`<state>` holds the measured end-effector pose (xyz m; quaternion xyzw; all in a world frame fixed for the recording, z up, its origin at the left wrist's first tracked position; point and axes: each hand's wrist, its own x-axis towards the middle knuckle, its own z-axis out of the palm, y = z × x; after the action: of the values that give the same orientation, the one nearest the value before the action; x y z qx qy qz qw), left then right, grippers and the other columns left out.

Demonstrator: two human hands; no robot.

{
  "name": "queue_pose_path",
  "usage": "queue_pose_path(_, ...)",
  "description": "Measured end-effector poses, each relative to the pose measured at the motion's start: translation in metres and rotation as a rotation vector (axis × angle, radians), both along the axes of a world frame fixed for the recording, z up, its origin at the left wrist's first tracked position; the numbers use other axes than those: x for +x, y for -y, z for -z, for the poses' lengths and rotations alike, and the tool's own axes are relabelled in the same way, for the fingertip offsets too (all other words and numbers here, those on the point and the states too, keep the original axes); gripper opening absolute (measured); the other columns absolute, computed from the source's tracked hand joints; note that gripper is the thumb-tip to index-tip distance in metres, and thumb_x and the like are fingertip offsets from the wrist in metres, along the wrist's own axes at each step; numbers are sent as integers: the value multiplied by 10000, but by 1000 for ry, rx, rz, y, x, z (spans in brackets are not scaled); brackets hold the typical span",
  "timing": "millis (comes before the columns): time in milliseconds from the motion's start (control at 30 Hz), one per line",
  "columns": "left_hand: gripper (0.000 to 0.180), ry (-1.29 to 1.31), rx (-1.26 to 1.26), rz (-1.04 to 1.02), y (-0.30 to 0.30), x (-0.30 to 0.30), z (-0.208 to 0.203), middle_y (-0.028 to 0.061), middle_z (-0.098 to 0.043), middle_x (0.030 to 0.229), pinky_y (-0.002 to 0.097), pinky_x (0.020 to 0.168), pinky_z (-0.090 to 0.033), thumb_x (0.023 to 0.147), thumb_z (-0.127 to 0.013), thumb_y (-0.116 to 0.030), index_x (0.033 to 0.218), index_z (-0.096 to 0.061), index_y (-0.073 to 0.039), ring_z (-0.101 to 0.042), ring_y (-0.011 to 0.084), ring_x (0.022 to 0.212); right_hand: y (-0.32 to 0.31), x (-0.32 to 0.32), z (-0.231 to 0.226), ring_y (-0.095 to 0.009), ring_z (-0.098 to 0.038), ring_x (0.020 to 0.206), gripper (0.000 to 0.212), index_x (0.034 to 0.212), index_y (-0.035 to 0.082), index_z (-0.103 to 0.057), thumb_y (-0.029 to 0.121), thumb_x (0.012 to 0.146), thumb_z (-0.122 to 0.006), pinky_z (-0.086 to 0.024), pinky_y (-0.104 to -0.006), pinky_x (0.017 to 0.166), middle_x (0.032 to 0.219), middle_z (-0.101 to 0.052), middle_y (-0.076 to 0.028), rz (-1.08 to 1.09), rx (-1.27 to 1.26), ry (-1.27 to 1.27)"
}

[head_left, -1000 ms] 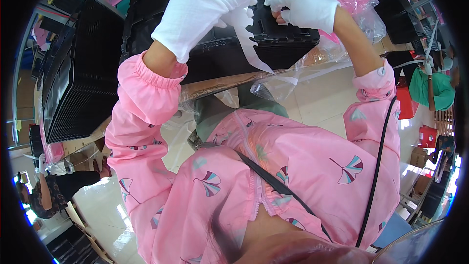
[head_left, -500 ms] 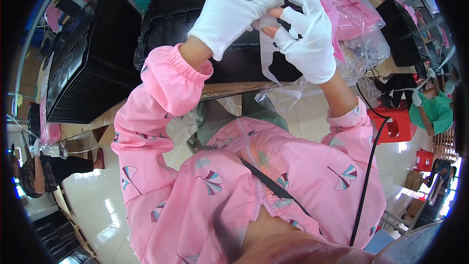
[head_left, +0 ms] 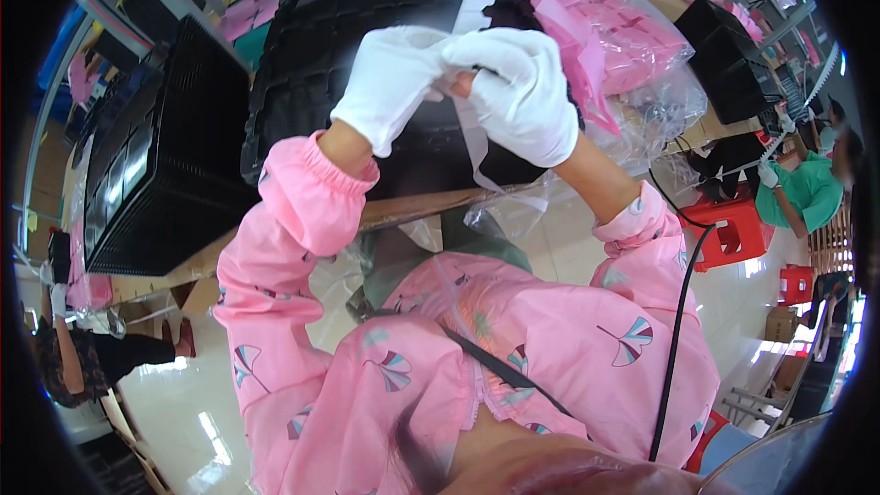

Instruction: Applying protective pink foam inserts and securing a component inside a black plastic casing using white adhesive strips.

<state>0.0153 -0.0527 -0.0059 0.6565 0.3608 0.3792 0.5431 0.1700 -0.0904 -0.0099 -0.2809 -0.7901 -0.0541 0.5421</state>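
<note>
Both my hands wear white gloves and meet over a large black plastic tray (head_left: 307, 82) on the worktable. A long white strip (head_left: 478, 0), notched along one edge at its far end, passes between them. Its narrow tail dangles past the tray's near edge. My left hand (head_left: 390, 82) is closed, its fingertips pinching at the strip. Curled against it, my right hand (head_left: 522, 96) is also closed on the strip; a bare fingertip shows out of its glove. The exact pinch point is hidden by the gloved fingers.
A tall stack of black trays (head_left: 165, 151) stands left. Pink sheets in clear plastic (head_left: 632, 46) lie right of my hands, with more black trays (head_left: 724, 60) beyond. A black cable (head_left: 683, 330) hangs at my right, near a red stool (head_left: 729, 234). Co-workers stand both sides.
My right hand's fingers, spread before, have curled in against the left. Both hands sit lower in the picture, and the view has shifted, showing more of the table's far side.
</note>
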Motion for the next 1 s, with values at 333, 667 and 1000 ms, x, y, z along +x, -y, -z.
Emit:
queue_pose_path(333,261,56,-140,-45,-20,-4,-5,7,-650,741,155,499,-394,835,-657,-266,940,-683,-29,-581,46,601,-25,3,-2,-309,-608,648,114,791,38,-635,13,685,-600,-490,-364,589,790,-648,-130,-155,-150,169)
queue_pose_path(667,342,31,-45,-187,-55,-21,-14,5,-679,806,187,593,-394,825,-657,-379,984,-682,-78,-617,60,710,-148,77,16,-193,-638,845,116,864,-64,-611,-24,802,-522,-476,-280,828,979,-651,-133,16,-576,340)
queue_pose_path(1000,315,2,-64,-190,-55,-22,-15,13,-675,789,202,607,-395,836,-645,-367,958,-691,-81,-626,80,723,-246,154,-3,-188,-627,896,179,941,-34,-654,-25,797,-547,-486,-271,793,1107,-626,-132,286,-926,578)
